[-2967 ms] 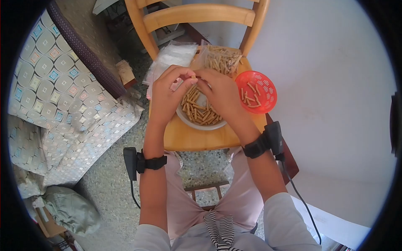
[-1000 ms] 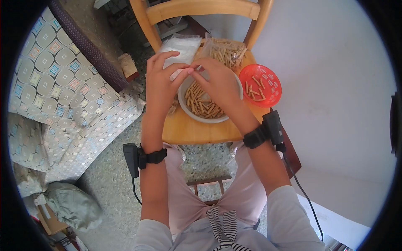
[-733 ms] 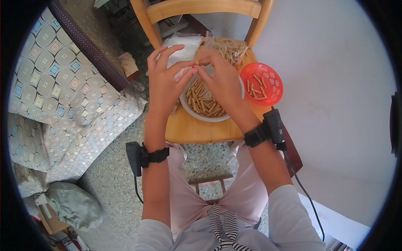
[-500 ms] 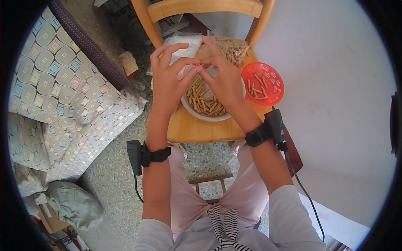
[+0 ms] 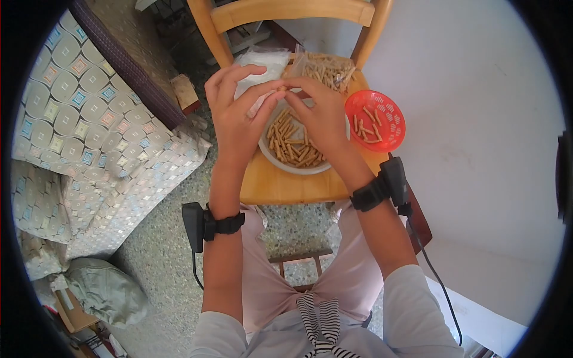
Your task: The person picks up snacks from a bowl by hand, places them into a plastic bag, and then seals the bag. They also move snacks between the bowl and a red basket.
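My left hand and my right hand meet fingertip to fingertip above a round white bowl. Between the pinched thumbs and index fingers shows the end of a small tan piece, mostly covered by the fingers. Many short tan sticks lie in the bowl. Behind my right hand a clear plastic bag holds more of these sticks. A red perforated basket with several sticks stands to the right of the bowl.
Everything stands on a wooden chair seat with a backrest. White plastic bags lie at its back left. A white wall rises at the right. Patterned cloth hangs at the left, above a grey-green bag.
My right hand's raised index finger has come down to the pinch. My left hand has shifted slightly left and its fingers have lowered a little.
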`<act>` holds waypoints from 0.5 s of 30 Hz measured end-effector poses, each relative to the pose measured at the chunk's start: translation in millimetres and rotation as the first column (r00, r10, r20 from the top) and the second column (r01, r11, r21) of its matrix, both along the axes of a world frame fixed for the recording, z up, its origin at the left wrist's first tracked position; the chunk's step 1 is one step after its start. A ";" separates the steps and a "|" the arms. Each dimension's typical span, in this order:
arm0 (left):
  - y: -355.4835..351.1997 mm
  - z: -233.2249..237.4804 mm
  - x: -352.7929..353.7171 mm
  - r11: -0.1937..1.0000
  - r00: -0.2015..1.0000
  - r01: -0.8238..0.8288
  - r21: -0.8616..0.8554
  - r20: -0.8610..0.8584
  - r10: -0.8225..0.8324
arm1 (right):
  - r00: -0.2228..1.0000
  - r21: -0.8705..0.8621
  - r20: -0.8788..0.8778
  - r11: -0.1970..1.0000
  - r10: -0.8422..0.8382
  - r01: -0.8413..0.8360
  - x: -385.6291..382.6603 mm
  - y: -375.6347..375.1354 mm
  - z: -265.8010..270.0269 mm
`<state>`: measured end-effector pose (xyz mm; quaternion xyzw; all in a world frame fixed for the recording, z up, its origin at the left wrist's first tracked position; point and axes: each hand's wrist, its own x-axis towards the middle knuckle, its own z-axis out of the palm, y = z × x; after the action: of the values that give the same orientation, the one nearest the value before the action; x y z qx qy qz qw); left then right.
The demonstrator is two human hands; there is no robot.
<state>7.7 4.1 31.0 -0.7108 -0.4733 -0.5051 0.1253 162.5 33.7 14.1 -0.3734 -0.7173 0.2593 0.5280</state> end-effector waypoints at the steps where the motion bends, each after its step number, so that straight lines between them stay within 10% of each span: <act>1: 0.2 0.0 -0.3 1.000 1.000 0.000 0.002 -0.001 0.000 | 1.000 -0.020 -0.015 1.000 -0.018 0.017 0.2 -0.3 0.9; 15: -1.8 1.0 8.3 0.995 0.995 0.095 -0.040 0.017 -0.094 | 1.000 0.036 0.010 0.999 -0.020 0.020 3.2 2.9 -1.5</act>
<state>16.0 2.2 31.9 -0.7308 -0.4503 -0.5062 0.0832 165.7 36.7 12.6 -0.3724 -0.7206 0.2392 0.5337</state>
